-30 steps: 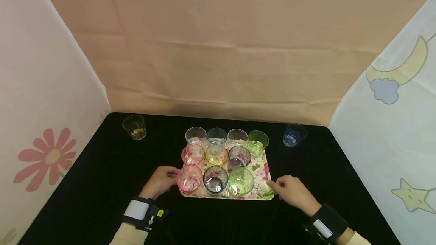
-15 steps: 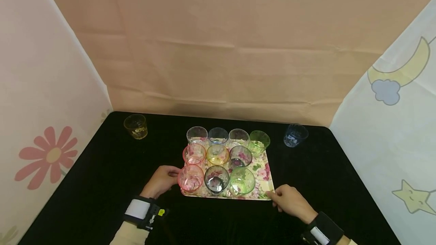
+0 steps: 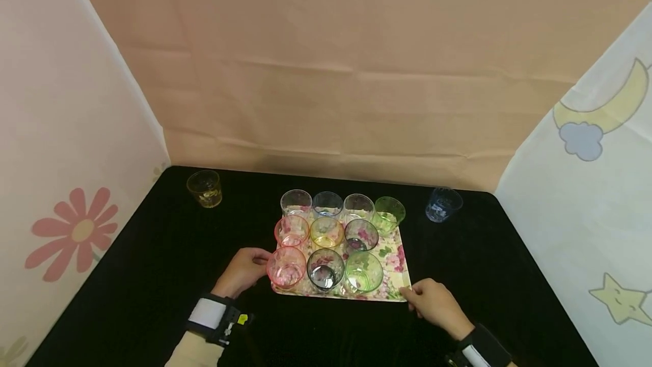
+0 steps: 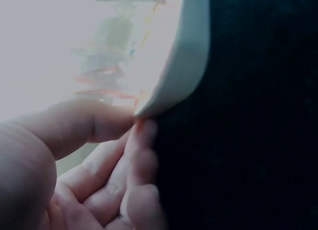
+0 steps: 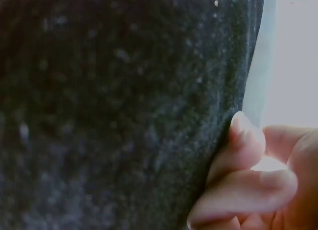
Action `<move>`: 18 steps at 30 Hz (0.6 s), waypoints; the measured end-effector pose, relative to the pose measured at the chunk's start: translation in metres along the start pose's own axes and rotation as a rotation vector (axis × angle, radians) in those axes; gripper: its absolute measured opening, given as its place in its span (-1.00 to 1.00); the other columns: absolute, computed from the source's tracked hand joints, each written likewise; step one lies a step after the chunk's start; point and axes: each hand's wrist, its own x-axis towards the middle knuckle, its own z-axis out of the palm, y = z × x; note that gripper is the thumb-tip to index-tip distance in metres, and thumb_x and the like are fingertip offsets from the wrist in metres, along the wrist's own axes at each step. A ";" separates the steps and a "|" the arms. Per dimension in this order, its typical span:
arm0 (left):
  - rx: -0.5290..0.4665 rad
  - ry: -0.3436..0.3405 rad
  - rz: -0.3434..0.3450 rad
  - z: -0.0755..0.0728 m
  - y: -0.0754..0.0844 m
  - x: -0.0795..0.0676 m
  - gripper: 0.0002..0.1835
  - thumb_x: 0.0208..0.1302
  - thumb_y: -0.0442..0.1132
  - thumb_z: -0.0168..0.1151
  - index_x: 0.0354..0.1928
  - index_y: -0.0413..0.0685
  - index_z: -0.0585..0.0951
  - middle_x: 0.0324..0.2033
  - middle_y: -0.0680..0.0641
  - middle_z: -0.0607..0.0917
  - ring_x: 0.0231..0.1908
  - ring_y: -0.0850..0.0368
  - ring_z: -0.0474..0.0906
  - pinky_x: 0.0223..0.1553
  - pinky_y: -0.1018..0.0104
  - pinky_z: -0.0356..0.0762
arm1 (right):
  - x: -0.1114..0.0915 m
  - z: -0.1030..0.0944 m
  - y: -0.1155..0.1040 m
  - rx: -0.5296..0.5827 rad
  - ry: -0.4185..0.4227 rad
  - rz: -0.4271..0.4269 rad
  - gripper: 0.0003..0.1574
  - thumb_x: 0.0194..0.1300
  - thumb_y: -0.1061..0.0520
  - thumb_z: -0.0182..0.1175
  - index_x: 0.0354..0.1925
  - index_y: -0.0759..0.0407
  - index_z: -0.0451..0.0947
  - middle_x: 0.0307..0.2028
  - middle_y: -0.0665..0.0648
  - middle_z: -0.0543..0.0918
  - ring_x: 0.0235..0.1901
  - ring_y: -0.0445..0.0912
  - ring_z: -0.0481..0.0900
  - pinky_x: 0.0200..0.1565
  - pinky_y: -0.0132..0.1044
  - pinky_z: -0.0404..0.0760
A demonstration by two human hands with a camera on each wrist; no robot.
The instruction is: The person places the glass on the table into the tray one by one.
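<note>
A flower-patterned tray (image 3: 393, 262) carries several tumblers in three rows. Its front row has a pink tumbler (image 3: 286, 276), a dark grey one (image 3: 326, 277) and a green one (image 3: 364, 276). My left hand (image 3: 243, 272) pinches the tray's left edge beside the pink tumbler; in the left wrist view the thumb lies over the tray rim (image 4: 186, 61) and the fingers are below. At the front right corner my right hand (image 3: 435, 302) pinches the tray, with curled fingers by its pale edge (image 5: 257, 86) in the right wrist view. Whether the tray is raised, I cannot tell.
An amber tumbler (image 3: 205, 190) stands at the table's back left, and a blue one (image 3: 443, 205) at the back right. The black tabletop (image 3: 326, 333) ends at a brown paper wall (image 3: 331, 101), with patterned side walls left and right.
My right hand has slid slightly forward along the tray's right edge to its front corner. The left hand keeps its hold, and the tumblers stay in place on the tray.
</note>
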 end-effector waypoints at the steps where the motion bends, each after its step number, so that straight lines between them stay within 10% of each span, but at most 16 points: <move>1: -0.002 -0.004 -0.001 -0.001 0.001 0.000 -0.66 0.10 -0.13 0.31 -0.11 -0.15 0.64 -0.29 -0.06 0.68 -0.34 0.09 0.55 -0.40 0.24 0.50 | 0.000 0.000 0.000 0.001 0.000 0.002 -0.46 0.31 -0.18 0.09 -0.69 0.08 0.49 -0.78 0.00 0.44 -0.75 -0.18 0.30 -0.63 -0.35 0.22; 8: -0.051 0.046 0.010 -0.024 -0.001 0.005 -0.62 0.25 -0.08 0.19 0.02 -0.16 0.61 -0.20 -0.12 0.67 -0.25 0.07 0.54 -0.38 0.26 0.50 | 0.000 0.001 0.000 -0.010 0.003 0.008 -0.47 0.31 -0.17 0.09 -0.69 0.08 0.48 -0.75 0.01 0.46 -0.72 -0.15 0.34 -0.61 -0.33 0.26; 18: -0.232 0.720 0.519 -0.080 0.032 0.038 -0.58 0.17 -0.05 0.29 0.01 -0.13 0.61 -0.17 -0.10 0.63 -0.21 0.21 0.49 -0.24 0.44 0.40 | 0.002 0.002 0.001 0.028 0.013 -0.049 -0.44 0.31 -0.18 0.09 -0.71 0.08 0.49 -0.78 -0.01 0.45 -0.75 -0.17 0.33 -0.62 -0.32 0.26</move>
